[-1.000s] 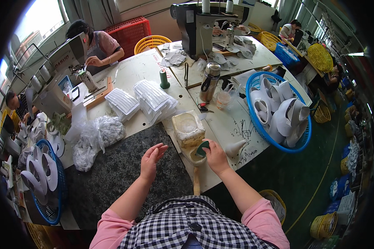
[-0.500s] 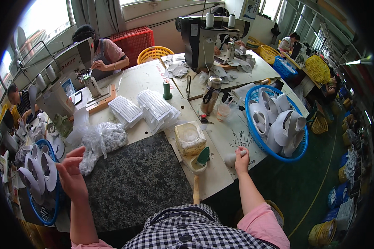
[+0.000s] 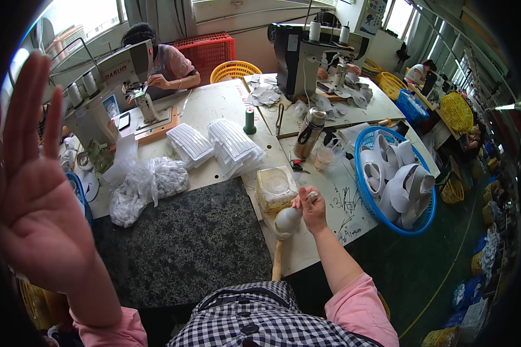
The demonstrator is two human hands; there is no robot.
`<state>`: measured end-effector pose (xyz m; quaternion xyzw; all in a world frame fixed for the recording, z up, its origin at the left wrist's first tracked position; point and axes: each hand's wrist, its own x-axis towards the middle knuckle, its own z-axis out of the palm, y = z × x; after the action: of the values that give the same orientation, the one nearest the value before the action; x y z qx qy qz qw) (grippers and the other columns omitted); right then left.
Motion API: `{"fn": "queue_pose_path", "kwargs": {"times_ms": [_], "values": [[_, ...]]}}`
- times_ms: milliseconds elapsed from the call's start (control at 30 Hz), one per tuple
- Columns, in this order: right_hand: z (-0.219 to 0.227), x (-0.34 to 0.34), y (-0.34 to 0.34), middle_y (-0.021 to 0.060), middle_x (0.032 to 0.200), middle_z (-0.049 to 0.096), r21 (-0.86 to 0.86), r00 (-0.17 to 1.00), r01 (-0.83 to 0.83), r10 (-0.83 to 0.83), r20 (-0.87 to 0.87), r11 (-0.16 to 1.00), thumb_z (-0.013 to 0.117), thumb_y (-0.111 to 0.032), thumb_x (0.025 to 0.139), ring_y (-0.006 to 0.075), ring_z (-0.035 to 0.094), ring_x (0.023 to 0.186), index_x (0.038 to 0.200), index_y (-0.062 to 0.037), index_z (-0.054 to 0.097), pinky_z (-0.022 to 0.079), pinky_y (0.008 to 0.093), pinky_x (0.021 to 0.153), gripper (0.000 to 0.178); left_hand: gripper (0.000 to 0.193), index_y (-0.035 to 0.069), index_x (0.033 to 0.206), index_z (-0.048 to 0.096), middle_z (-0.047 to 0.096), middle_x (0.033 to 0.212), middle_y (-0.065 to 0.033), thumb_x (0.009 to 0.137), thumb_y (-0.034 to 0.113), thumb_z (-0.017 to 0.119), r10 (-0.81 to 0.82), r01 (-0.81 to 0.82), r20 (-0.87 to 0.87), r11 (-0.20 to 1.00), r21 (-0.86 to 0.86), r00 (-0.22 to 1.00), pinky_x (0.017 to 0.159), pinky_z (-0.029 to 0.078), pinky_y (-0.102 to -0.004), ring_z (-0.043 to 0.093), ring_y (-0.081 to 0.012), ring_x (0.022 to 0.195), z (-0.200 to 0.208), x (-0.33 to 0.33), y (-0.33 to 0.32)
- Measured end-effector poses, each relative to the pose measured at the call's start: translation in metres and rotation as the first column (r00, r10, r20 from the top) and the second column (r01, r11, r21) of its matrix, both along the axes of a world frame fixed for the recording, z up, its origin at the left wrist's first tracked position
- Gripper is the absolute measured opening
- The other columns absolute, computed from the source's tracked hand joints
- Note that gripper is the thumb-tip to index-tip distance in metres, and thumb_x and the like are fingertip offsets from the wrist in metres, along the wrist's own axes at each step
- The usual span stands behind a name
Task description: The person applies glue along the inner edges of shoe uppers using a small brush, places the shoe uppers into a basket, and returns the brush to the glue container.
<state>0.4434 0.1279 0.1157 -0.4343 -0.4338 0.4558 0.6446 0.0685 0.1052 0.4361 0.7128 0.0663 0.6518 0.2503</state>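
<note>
My left hand (image 3: 43,196) is raised close to the camera at the left, palm showing, fingers stretched out and holding nothing. My right hand (image 3: 313,213) is closed round a whitish tool with a rounded, bulb-like end (image 3: 288,221); its exact kind I cannot make out. The rounded end is over the small holder beside a square, cream-coloured block (image 3: 276,199) with a round hollow on top. A wooden handle (image 3: 276,263) points from there toward me. Left of these lies a dark speckled slab (image 3: 179,248).
Stacked white strips (image 3: 228,144), a plastic bag of small pieces (image 3: 147,188) and a green thread spool (image 3: 249,121) lie beyond the slab. At right stand a steel flask (image 3: 310,134) and a blue basket (image 3: 433,217) of white curved pieces. A co-worker sits at a sewing machine (image 3: 121,69).
My left hand has risen toward the camera, opening wide. My right hand has carried the whitish tool leftward to the holder, where the green piece is no longer visible. The view has shifted left.
</note>
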Motion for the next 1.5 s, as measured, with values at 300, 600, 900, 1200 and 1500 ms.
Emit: {"fn": "queue_pose_path", "kwargs": {"times_ms": [300, 600, 900, 1200, 1500], "values": [[-0.032, -0.025, 0.0, -0.0006, 0.062, 0.056, 0.057, 0.938, 0.02, -0.038, 0.345, 0.998, 0.063, -0.018, 0.095, 0.0082, 0.053, 0.056, 0.074, -0.0079, 0.052, 0.045, 0.0256, 0.054, 0.025, 0.04, 0.008, 0.128, 0.058, 0.052, 0.137, -0.0165, 0.101, 0.034, 0.045, 0.096, -0.339, -0.622, 0.897, -0.284, 0.777, 0.108, 0.036, -0.0431, 0.044, -0.0332, 0.132, -0.224, 0.116, 0.072], [-0.051, -0.026, 0.004, -0.0002, 0.063, 0.059, 0.043, 0.922, 0.026, -0.04, 0.386, 0.999, 0.067, -0.016, 0.091, 0.0074, 0.054, 0.058, 0.073, -0.0078, 0.054, 0.045, 0.0255, 0.055, 0.023, 0.054, 0.012, 0.146, 0.036, 0.032, 0.153, -0.0157, 0.098, 0.033, 0.049, -0.14, -0.342, -0.859, 0.876, -0.339, 0.492, 0.113, 0.028, -0.0465, 0.028, -0.0356, 0.141, -0.329, 0.147, 0.05], [-0.029, -0.013, 0.015, 0.0, 0.061, 0.053, -0.053, 0.994, -0.036, 0.041, 0.1, 0.998, 0.065, -0.013, 0.093, 0.0099, 0.053, 0.057, 0.074, -0.0082, 0.052, 0.047, 0.0259, 0.057, 0.024, 0.052, 0.009, 0.14, 0.043, 0.032, 0.152, -0.016, 0.092, 0.023, 0.057, 0.057, -0.755, -0.944, 0.617, -0.224, 0.326, 0.115, 0.021, -0.0488, 0.026, -0.0334, 0.143, -0.394, -0.038, -0.088], [0.029, 0.02, 0.112, 0.0028, 0.068, 0.05, -0.461, 0.606, 0.188, -0.472, -0.641, 0.867, 0.065, -0.046, 0.09, 0.0185, 0.055, 0.07, 0.077, -0.0127, 0.041, 0.052, 0.035, 0.073, 0.043, 0.056, 0.009, 0.145, 0.035, 0.022, 0.157, -0.0156, 0.092, 0.019, 0.052, 0.082, -0.912, -0.973, 0.374, -0.17, 0.215, 0.117, 0.011, -0.0523, 0.016, -0.0344, 0.146, -0.424, -0.077, -0.172], [-0.029, 0.04, 0.067, 0.0129, 0.112, 0.056, -0.29, 0.834, 0.262, -0.367, -0.412, 0.921, 0.048, -0.053, 0.096, 0.0237, 0.058, 0.1, 0.132, -0.0014, 0.038, 0.05, 0.0358, 0.088, 0.064, 0.067, 0.009, 0.152, 0.021, 0.01, 0.16, -0.0164, 0.095, 0.032, 0.048, 0.005, -0.928, -0.995, 0.361, -0.093, 0.101, 0.118, 0.006, -0.0506, 0.007, -0.0318, 0.148, -0.427, -0.07, -0.174]]}}
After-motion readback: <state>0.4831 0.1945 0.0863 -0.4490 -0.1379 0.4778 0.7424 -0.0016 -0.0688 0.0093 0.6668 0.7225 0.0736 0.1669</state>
